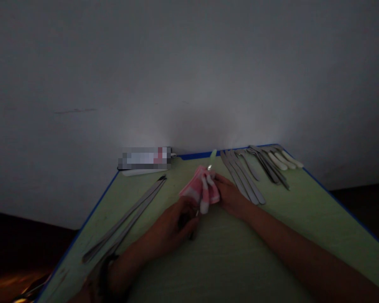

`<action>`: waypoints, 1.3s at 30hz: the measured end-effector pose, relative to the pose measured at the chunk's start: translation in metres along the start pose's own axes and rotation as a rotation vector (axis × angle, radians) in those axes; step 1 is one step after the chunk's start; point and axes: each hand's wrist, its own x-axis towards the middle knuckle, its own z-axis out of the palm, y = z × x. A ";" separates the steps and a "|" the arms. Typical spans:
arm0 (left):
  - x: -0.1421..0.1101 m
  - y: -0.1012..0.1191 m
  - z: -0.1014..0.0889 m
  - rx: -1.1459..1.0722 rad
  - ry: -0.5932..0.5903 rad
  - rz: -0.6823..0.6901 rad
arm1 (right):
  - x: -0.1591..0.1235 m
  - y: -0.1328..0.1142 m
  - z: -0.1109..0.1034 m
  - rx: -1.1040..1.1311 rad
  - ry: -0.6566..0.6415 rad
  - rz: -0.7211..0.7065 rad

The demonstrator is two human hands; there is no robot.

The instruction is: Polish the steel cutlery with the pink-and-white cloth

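Over the middle of the green table [205,261], my left hand [173,223] is closed around the dark handle of a table knife [212,156]. A shiny, blade-like end of the knife sticks out past a pink and white cloth [194,188]. My right hand [229,195] is closed on the cloth, which is bunched around the knife. The folds hide the knife's middle, and most of my right fingers are behind the cloth. Left of my left hand lies a pair of long metal tongs [129,214], or two long utensils side by side.
Several metal knives [240,176] lie in a row at the back right, beside a fork or spoon [248,162], dark utensils [267,166] and white-handled cutlery [279,160]. A blurred-out flat object [142,159] rests at the back left. A grey wall [189,75] stands behind the table.
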 end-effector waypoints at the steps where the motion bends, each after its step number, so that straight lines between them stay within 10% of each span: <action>1: 0.000 0.000 0.000 0.015 -0.009 -0.007 | 0.000 0.000 0.000 0.015 0.026 -0.007; 25: -0.004 -0.009 0.004 0.012 0.018 -0.122 | -0.001 -0.005 0.001 0.007 0.033 -0.019; 39: 0.000 -0.003 0.000 0.200 -0.106 0.002 | -0.007 -0.004 -0.009 -0.270 -0.315 -0.088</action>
